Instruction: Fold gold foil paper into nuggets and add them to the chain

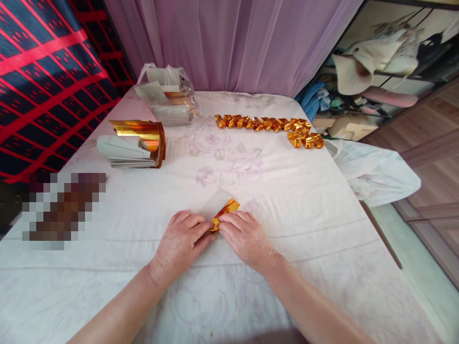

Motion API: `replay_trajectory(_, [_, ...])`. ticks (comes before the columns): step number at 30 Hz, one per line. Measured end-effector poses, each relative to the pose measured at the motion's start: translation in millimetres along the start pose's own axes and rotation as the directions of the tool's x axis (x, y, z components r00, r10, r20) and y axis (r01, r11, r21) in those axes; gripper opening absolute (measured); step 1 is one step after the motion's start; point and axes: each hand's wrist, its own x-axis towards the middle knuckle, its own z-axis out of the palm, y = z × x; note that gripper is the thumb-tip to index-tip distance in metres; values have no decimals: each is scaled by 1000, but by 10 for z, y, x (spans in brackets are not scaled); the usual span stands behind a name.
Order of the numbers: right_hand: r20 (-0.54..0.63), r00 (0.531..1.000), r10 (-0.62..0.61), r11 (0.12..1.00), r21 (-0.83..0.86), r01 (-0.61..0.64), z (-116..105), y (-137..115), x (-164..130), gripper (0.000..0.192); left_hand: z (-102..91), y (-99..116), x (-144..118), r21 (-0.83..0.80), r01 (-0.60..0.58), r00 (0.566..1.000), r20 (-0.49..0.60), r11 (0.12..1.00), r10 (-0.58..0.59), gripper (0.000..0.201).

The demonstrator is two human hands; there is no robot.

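Observation:
My left hand (pixel 181 241) and my right hand (pixel 244 236) meet at the middle of the table, fingertips pinching one gold foil paper (pixel 223 208). The sheet lies on the cloth, gold on one face and white on the other, partly folded under my fingers. A stack of gold foil sheets (pixel 138 143), curled at the top, sits at the left. A row of several folded gold pieces (pixel 268 125) lies at the back right.
A white floral cloth (pixel 304 215) covers the table. A clear plastic bag (pixel 167 93) with more paper stands at the back. A purple curtain hangs behind. The table's right edge drops to a wooden floor and cluttered shelves.

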Motion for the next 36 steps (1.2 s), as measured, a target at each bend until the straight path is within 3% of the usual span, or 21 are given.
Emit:
replay_trajectory(15, [78, 993, 93, 990, 102, -101, -42, -35, 12, 9, -38, 55, 29, 98, 10, 999, -51, 995, -5, 22])
replay_trajectory(21, [45, 970, 238, 961, 135, -242, -14, -81, 36, 12, -22, 56, 17, 88, 43, 998, -39, 995, -39, 20])
replay_trajectory(36, [10, 953, 303, 936, 184, -299, 19, -78, 51, 14, -45, 55, 25, 68, 107, 992, -68, 992, -103, 15])
